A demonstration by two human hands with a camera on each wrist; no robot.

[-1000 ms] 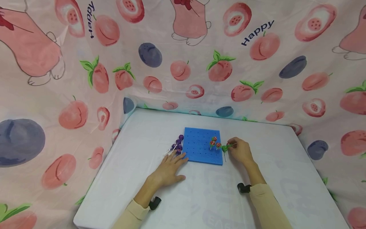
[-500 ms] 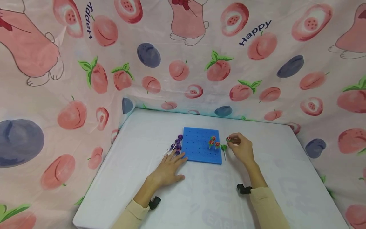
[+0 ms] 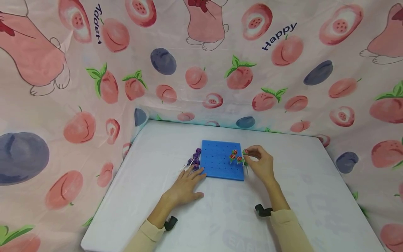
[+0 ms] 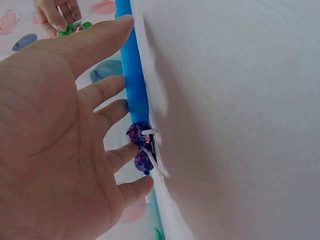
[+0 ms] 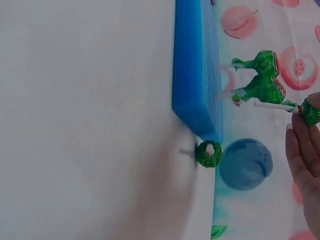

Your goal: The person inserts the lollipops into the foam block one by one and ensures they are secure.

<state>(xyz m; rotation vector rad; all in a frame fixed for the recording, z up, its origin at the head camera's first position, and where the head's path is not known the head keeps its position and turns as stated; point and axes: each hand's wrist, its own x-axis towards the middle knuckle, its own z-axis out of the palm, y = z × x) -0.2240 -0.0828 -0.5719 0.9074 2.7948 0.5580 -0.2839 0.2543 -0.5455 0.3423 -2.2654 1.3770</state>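
Right grip (image 3: 263, 165) pinches a lollipop (image 5: 310, 114), cropped in its wrist view.

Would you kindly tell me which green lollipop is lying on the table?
The green lollipop beside the right edge of the blue board; three others stand in it, and the right hand holds another.

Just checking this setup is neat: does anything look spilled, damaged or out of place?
Nothing looks spilled or damaged. Three green lollipops stand in the blue board; a loose lollipop lies on the table by its right edge, and purple lollipops lie heaped at its left. These seem set out, not misplaced.
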